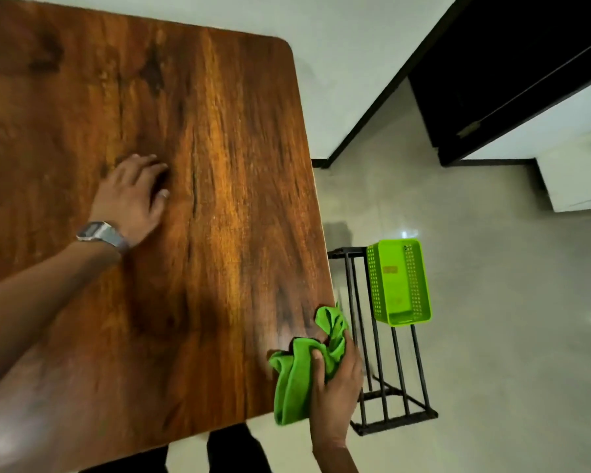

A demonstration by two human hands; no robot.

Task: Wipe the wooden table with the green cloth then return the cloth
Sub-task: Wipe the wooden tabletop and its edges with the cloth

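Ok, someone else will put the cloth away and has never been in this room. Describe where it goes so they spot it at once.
Judging by its colour, it likely goes in the green basket. Start at the wooden table and go to its right edge, where a black metal stand sits on the pale floor. The basket sits on top of that stand: bright green, perforated plastic, and looking empty.

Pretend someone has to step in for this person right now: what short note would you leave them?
Left hand: empty, flat on the wooden table.
Right hand: gripping the bunched green cloth at the table's near right corner.
Green basket: on the black metal stand beside the table, nothing visible inside.
Done: cannot tell how much is wiped.
Left: finish wiping, then return the cloth, probably to the basket.
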